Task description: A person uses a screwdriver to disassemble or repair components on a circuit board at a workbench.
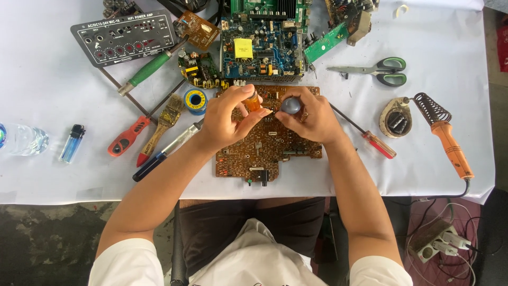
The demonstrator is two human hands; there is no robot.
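A small orange bottle (253, 100) is pinched between the thumb and fingers of the left hand (225, 119). Just beside it, a round grey cap (291, 105) is gripped by the closed fingers of the right hand (312, 117). Both are held over a brown board (264, 153) lying on the desk (434, 153). A red screwdriver (370, 139) lies just right of the right hand, and a brush (164, 124) left of the left hand.
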